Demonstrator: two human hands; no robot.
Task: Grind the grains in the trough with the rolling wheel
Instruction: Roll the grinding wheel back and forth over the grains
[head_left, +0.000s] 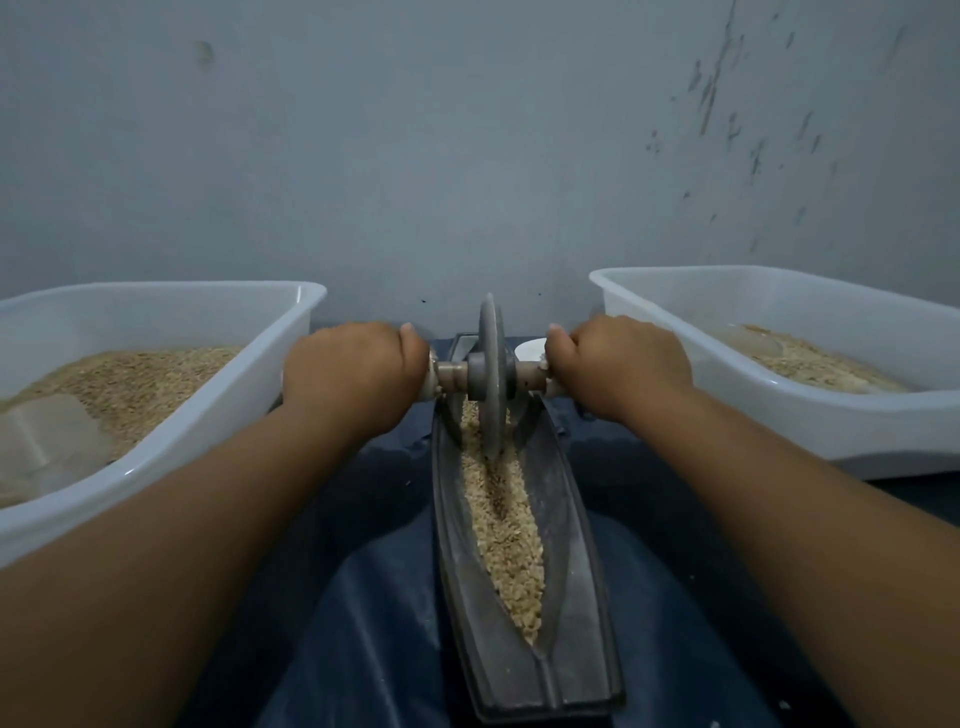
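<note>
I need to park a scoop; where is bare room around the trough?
Blue cloth lies bare between the trough and left tub, likewise toward the right tub. Crowded at the wheel, with both hands on its axle.

Rolling wheel (491, 374) is stood upright at the far end of the trough (566, 597), rim sunk into the grains (506, 525). Axle (451, 371) is gripped on either side by left hand (353, 376) and right hand (618, 366). White tubs of grain are set on both sides: left tub (208, 431), right tub (779, 415). Dark blue cloth (363, 623) is spread beneath.
</note>
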